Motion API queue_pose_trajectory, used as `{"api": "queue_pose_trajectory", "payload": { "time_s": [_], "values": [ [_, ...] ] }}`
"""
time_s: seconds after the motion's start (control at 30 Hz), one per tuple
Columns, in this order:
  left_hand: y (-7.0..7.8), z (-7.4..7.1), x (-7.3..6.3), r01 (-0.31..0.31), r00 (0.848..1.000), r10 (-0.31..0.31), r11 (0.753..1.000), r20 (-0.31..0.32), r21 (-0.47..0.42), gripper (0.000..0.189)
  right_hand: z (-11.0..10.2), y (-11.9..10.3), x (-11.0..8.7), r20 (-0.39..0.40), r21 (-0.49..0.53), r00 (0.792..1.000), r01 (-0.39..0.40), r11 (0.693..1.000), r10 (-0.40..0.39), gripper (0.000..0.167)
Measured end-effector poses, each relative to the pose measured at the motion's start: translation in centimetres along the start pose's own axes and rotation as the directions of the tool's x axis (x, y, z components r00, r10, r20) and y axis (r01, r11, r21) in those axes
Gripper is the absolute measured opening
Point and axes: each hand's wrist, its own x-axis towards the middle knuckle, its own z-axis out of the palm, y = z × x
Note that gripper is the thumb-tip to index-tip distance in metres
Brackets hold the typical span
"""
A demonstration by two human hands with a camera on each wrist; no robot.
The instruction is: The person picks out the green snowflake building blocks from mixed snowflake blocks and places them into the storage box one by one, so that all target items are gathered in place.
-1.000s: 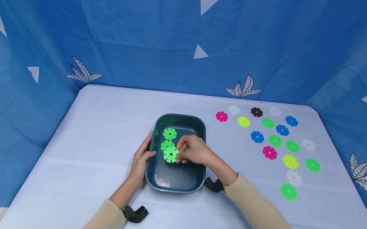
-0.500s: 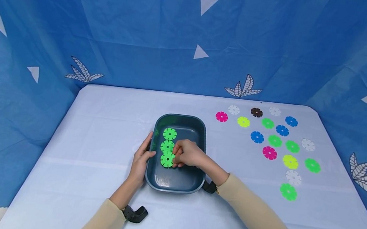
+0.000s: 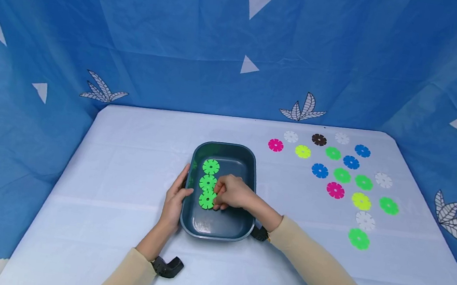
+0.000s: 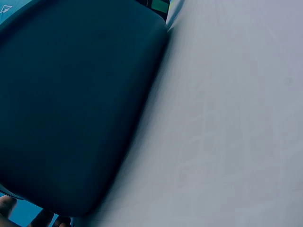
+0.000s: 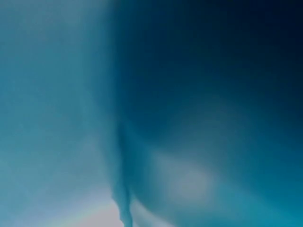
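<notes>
In the head view, a dark blue-green rectangular tray (image 3: 215, 234) stands on the white table. My left hand (image 3: 174, 201) grips its left wall, with the thumb over the rim and the fingers along the outside. Inside lie three notched green discs in a column: a far disc (image 3: 211, 167), a middle disc (image 3: 207, 182) and a near disc (image 3: 206, 200). My right hand (image 3: 233, 193) reaches over the right rim and pinches the right edge of the near disc. The left wrist view shows the tray's outer wall (image 4: 80, 104) and a few fingertips; the right wrist view is blurred.
Notched discs lie spread on the table at the right, among them a brown disc (image 3: 319, 139), a pink disc (image 3: 335, 190), a yellow disc (image 3: 361, 201) and a green disc (image 3: 359, 239). Blue cloth (image 3: 207, 42) hangs behind the table and at both sides.
My right hand has brought the near green disc down and slightly left, from overlapping the middle disc to the tray's floor just below it. The left hand has stayed on the tray.
</notes>
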Motion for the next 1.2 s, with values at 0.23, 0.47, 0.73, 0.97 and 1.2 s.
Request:
{"api": "queue_pose_trajectory", "payload": {
  "time_s": [0.23,0.47,0.73,0.97,1.2],
  "values": [
    [0.0,0.0,0.0,0.007,1.0,-0.007,1.0,-0.001,0.005,0.066,0.1,0.0,0.0,-0.003,-0.012,1.0,-0.01,1.0,0.01,0.014],
    [-0.1,0.0,0.0,0.006,1.0,-0.006,1.0,0.003,-0.001,0.066,0.2,0.0,0.1,-0.011,-0.022,1.0,-0.005,1.0,0.005,0.017],
    [-0.1,0.0,0.0,0.0,1.0,0.0,1.0,0.006,0.003,0.067,0.2,0.0,0.1,-0.013,-0.032,1.0,-0.005,0.999,0.005,0.017],
    [0.0,0.0,0.1,-0.001,1.0,0.001,1.0,0.0,-0.002,0.066,-0.2,-0.1,-0.1,0.008,-0.001,0.999,0.046,0.999,-0.046,0.018],
    [0.1,0.1,0.0,0.014,1.0,-0.014,1.0,-0.017,0.016,0.066,-2.5,-0.9,-2.3,-0.024,0.063,0.987,0.16,0.985,-0.159,0.026]
  ]
}}
